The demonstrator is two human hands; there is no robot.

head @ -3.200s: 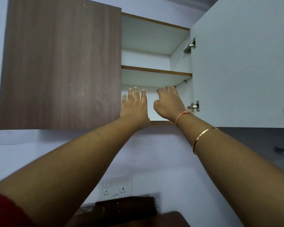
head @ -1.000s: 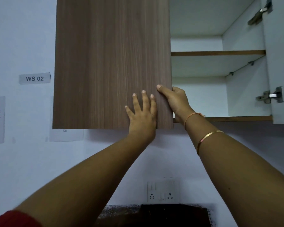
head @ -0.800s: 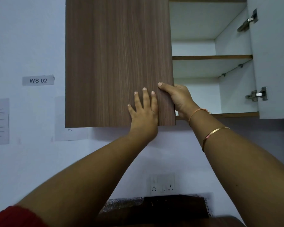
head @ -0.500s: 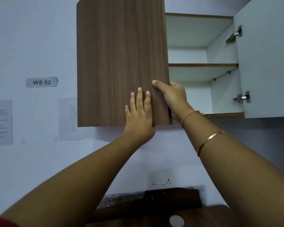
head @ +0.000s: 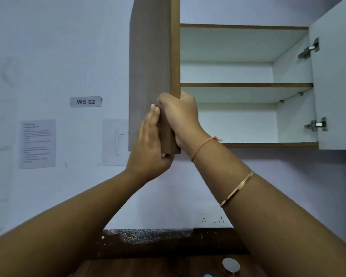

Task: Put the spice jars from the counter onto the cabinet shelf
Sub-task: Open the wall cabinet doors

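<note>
Looking up, I see the cabinet (head: 294, 116) with both doors standing open and its middle shelf (head: 246, 84) in view. The left door (head: 148, 56) faces me edge-on. My right hand (head: 180, 116) curls its fingers round that door's edge. My left hand (head: 148, 144) lies flat against its outer face, fingers straight. One silver-capped jar (head: 231, 265) stands far below on the counter (head: 148, 268).

Left door (head: 150, 66) stood swung out, nearly edge-on, left of the cabinet opening. Shelf (head: 246, 85) ran across inside; right door (head: 336, 76) was open at far right. Left hand (head: 148, 144) lay on the left door's outer face, right hand (head: 182, 118) wrapped round its edge, both near the bottom corner. Sign (head: 86, 101) was on the wall to the left, sheet (head: 37, 143) below it. Socket (head: 212, 218) was under the cabinet; jar (head: 231, 265) was on the counter (head: 168, 244) beneath.
</note>
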